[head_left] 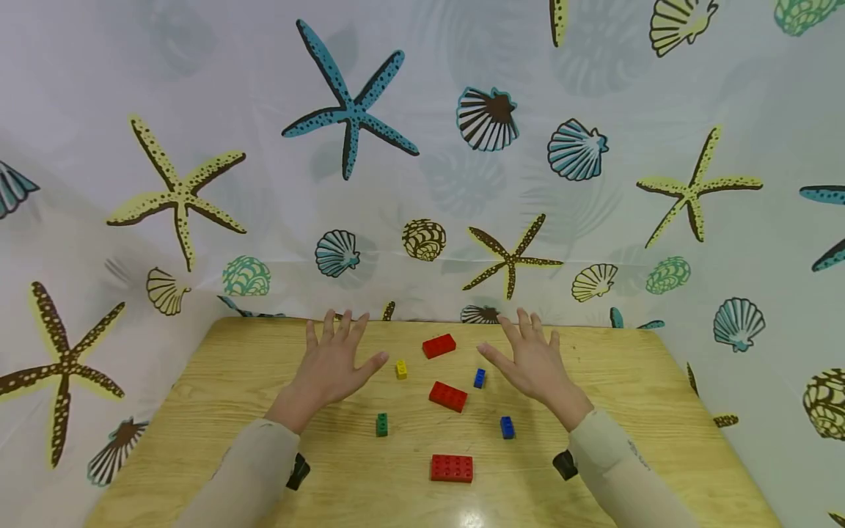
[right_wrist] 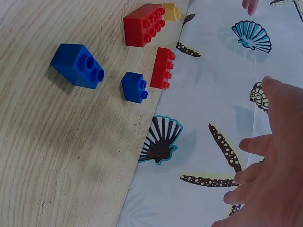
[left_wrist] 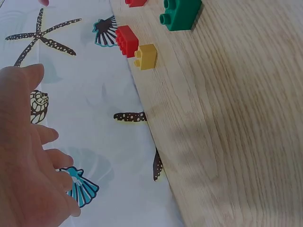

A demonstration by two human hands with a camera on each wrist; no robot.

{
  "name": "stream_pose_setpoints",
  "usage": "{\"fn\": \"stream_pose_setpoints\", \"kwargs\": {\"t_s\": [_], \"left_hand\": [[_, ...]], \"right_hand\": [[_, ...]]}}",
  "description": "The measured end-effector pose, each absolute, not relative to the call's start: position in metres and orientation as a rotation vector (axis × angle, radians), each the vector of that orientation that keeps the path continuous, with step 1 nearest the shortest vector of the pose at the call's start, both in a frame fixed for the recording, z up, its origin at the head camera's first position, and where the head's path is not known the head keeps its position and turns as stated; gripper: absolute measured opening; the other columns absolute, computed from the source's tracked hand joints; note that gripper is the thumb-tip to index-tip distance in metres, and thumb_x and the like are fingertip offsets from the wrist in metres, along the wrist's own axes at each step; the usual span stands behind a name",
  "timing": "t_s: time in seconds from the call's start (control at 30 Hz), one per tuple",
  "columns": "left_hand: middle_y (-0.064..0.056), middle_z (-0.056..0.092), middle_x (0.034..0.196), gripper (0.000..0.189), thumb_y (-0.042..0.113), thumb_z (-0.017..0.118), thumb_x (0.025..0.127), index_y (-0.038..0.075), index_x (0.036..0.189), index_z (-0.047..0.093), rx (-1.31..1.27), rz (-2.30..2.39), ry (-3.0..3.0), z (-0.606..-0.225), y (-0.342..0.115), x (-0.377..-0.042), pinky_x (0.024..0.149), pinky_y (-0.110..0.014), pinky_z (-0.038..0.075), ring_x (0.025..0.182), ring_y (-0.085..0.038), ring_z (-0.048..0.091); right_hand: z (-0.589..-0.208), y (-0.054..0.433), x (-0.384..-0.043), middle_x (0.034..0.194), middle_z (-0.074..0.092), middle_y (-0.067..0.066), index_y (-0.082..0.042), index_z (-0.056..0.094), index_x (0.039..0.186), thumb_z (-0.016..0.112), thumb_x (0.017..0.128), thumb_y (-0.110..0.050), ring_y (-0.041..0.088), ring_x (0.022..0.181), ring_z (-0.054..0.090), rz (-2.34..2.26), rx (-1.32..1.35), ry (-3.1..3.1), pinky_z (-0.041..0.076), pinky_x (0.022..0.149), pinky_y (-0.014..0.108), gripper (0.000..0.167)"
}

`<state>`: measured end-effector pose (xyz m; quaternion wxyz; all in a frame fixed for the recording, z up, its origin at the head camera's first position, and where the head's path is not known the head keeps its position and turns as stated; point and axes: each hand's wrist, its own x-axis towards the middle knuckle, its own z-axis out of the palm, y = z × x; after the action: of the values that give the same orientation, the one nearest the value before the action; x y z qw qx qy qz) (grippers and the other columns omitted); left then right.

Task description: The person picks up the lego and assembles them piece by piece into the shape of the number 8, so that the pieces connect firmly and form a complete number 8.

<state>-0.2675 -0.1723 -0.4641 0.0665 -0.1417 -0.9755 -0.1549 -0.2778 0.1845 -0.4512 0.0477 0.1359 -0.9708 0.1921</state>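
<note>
Both hands hover over the table with fingers spread and hold nothing. My left hand (head_left: 335,361) is to the left of a small yellow brick (head_left: 401,369); a green brick (head_left: 382,424) lies nearer me. Beside my right hand (head_left: 536,361) is a small blue brick (head_left: 480,378), and a second blue brick (head_left: 507,427) lies closer to the front. Down the middle lie three larger red bricks: a far one (head_left: 439,346), a central one (head_left: 448,397) and a near one (head_left: 452,468). The right wrist view shows studs on the nearer blue brick (right_wrist: 78,66).
The bricks lie on a light wooden table (head_left: 231,381). A white cloth (head_left: 277,220) printed with starfish and shells hangs behind it and along both sides. Dark wrist devices show at the left cuff (head_left: 298,471) and the right cuff (head_left: 565,465).
</note>
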Motion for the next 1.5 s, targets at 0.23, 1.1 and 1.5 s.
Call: {"fn": "stream_pose_setpoints", "kwargs": {"t_s": [0.23, 1.1, 1.5], "left_hand": [[-0.030, 0.025, 0.170, 0.088, 0.065, 0.049, 0.103, 0.008, 0.167, 0.029, -0.450, -0.481, -2.955, -0.465, -0.172, -0.263, 0.121, -0.080, 0.003, 0.160, -0.054, 0.009], [-0.020, 0.073, 0.128, 0.063, 0.046, 0.064, 0.105, 0.008, 0.153, 0.053, -0.450, -1.081, -2.881, -0.488, -0.174, -0.236, 0.100, -0.057, 0.056, 0.117, -0.038, 0.071], [0.002, 0.074, 0.096, 0.036, 0.027, 0.075, 0.099, 0.009, 0.130, 0.071, -0.456, -1.370, -2.830, -0.514, -0.179, -0.236, 0.077, -0.031, 0.056, 0.086, -0.011, 0.067]], "right_hand": [[-0.453, 0.184, -0.271, 0.172, 0.024, 0.026, -0.008, 0.038, 0.163, 0.054, 0.104, -0.062, 0.050, 0.160, 0.018, 0.637, 0.463, -2.946, 0.013, 0.122, 0.078, 0.081], [-0.479, 0.184, -0.223, 0.129, 0.074, 0.014, -0.010, 0.069, 0.138, 0.072, 0.102, -0.030, 0.027, 0.114, 0.072, 1.257, 0.547, -2.747, 0.059, 0.098, 0.048, 0.041], [-0.502, 0.183, -0.206, 0.119, 0.077, 0.014, -0.011, 0.073, 0.129, 0.075, 0.100, -0.029, 0.015, 0.097, 0.073, 1.458, 0.563, -2.742, 0.059, 0.082, 0.026, 0.035]]}}
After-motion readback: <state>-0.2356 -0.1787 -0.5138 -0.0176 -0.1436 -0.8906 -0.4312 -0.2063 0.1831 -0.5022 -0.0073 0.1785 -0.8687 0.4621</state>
